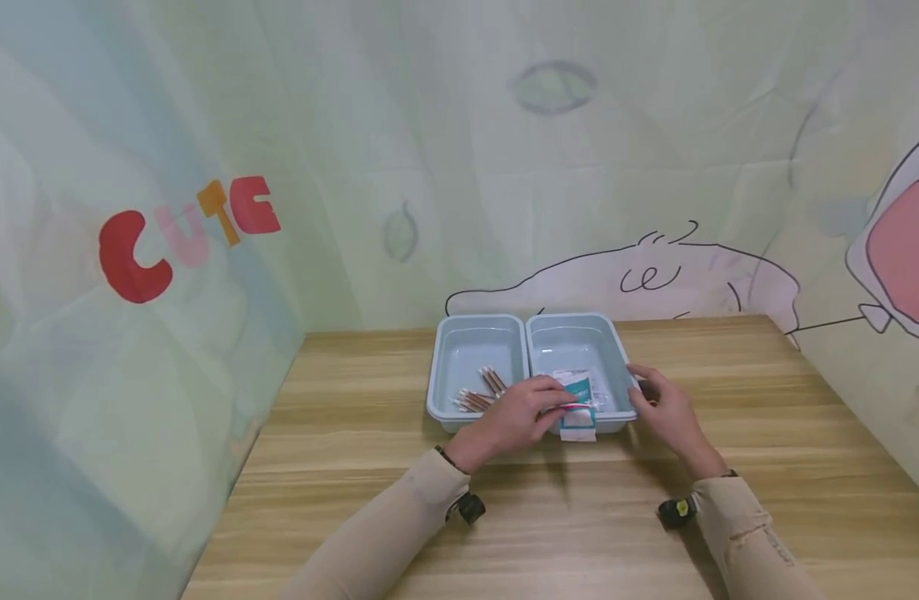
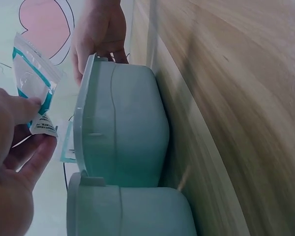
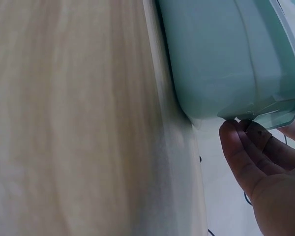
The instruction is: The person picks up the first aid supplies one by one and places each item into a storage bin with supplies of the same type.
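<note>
My left hand (image 1: 515, 412) is over the front of the right blue tray (image 1: 616, 342). Between thumb and fingers it pinches a small clear plastic packet (image 2: 32, 73) with teal stripes and printing. In the head view this packet overlaps the tray's front rim. Another packet (image 2: 68, 142) with a teal edge shows behind the rim in the left wrist view. At the tray's right side, my right hand (image 1: 665, 412) holds the edge. Its fingertips (image 3: 231, 130) touch the outer wall, with the thumb up by the rim.
A matching blue tray (image 1: 438, 367) stands close against the left side, with several brown white-tipped swabs (image 1: 477, 398) inside. Both trays are near the back of the wooden table (image 1: 549, 533), before a printed cloth backdrop (image 1: 369, 167).
</note>
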Available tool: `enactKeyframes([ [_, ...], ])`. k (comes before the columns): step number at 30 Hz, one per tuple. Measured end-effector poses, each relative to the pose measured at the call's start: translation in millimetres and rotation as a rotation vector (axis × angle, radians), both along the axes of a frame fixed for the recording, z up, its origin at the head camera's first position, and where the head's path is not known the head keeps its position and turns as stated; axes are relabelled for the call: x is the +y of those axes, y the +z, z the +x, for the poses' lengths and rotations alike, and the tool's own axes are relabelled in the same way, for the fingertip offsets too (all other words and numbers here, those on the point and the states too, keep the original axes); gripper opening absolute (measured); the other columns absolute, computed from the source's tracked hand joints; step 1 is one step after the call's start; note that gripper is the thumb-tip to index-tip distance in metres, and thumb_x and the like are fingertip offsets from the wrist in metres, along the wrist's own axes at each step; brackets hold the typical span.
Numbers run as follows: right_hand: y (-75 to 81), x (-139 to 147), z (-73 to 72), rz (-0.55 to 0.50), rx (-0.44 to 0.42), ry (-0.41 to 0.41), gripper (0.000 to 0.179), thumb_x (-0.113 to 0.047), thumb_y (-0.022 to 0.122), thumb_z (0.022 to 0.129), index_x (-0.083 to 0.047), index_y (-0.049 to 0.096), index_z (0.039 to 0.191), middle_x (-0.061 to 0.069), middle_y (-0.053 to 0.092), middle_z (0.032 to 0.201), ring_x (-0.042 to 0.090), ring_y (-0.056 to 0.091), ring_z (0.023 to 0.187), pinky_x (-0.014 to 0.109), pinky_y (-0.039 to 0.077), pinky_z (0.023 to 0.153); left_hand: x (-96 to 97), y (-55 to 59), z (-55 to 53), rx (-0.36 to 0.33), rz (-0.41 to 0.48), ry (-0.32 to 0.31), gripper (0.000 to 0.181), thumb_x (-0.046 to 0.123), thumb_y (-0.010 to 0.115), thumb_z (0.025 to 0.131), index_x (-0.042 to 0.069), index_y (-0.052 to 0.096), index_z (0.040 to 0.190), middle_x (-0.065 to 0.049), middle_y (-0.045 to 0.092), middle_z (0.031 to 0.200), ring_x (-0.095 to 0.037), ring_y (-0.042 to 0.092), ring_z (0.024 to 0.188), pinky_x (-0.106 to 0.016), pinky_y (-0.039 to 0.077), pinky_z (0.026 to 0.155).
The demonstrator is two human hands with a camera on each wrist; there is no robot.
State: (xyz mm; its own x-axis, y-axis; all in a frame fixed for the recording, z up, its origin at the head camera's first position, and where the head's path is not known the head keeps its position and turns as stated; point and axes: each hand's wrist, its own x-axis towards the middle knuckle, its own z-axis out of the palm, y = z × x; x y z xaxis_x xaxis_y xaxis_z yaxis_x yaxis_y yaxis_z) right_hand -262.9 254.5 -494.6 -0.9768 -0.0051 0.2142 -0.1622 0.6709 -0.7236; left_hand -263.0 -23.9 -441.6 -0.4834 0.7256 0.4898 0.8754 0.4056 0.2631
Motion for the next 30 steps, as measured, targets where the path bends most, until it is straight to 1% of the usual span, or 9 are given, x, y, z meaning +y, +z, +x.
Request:
enactKeyframes([
  [5,-1.3,0.5,1.2,-0.009,0.009,-0.006,0.043,-0.022,0.050,0.100,-0.007,0.048,0.141,0.028,0.059,0.126,0.041,0.061,0.108,0.054,0.054,0.089,0.1,-1.7,-1.9,0.008,-0.025,0.017,0.022,0.018,0.065,0.095,0.012,0.072,0.115,0.000,0.067,0.108,-0.009,0.062,0.099,-0.016,0.051,0.088],
  [9,-1.7,0.7,1.1,-0.009,0.004,-0.001,0.043,-0.024,0.049,0.101,-0.007,0.048,0.141,0.028,0.059,0.126,0.040,0.061,0.108,0.054,0.053,0.089,1.0,-3.1,-3.8,0.009,-0.043,0.025,0.023,0.018,0.064,0.095,0.012,0.071,0.116,0.000,0.067,0.110,-0.009,0.062,0.102,-0.018,0.051,0.091],
  [16,-2.5,0.5,0.6,-0.021,-0.003,0.003,0.044,-0.025,0.049,0.101,-0.007,0.048,0.141,0.028,0.059,0.125,0.040,0.061,0.109,0.054,0.054,0.089,4.7,-0.9,-6.0,0.001,-0.108,0.039,0.025,0.022,0.061,0.097,0.014,0.070,0.119,0.002,0.066,0.112,-0.007,0.061,0.104,-0.017,0.049,0.094],
  [19,-2.6,0.5,0.5,-0.026,-0.002,0.005,0.044,-0.025,0.049,0.101,-0.007,0.048,0.141,0.028,0.059,0.126,0.040,0.061,0.109,0.054,0.053,0.089,5.8,-0.5,-7.2,-0.007,-0.130,0.055,0.025,0.022,0.061,0.097,0.014,0.069,0.119,0.003,0.065,0.113,-0.007,0.060,0.105,-0.017,0.049,0.095],
  [24,-1.6,0.8,0.1,-0.020,-0.001,-0.002,0.044,-0.024,0.049,0.101,-0.007,0.048,0.141,0.028,0.059,0.127,0.041,0.061,0.110,0.055,0.053,0.090,7.4,-1.7,-9.4,-0.012,-0.130,0.065,0.024,0.021,0.062,0.097,0.013,0.070,0.118,0.002,0.066,0.112,-0.008,0.061,0.104,-0.019,0.050,0.094],
  [30,-1.0,0.0,-0.5,-0.010,-0.002,-0.006,0.044,-0.024,0.049,0.101,-0.007,0.047,0.141,0.028,0.058,0.128,0.041,0.061,0.110,0.055,0.053,0.091,8.6,-1.3,-10.9,-0.020,-0.140,0.084,0.023,0.021,0.060,0.097,0.013,0.070,0.117,0.003,0.066,0.111,-0.007,0.061,0.102,-0.017,0.050,0.094],
])
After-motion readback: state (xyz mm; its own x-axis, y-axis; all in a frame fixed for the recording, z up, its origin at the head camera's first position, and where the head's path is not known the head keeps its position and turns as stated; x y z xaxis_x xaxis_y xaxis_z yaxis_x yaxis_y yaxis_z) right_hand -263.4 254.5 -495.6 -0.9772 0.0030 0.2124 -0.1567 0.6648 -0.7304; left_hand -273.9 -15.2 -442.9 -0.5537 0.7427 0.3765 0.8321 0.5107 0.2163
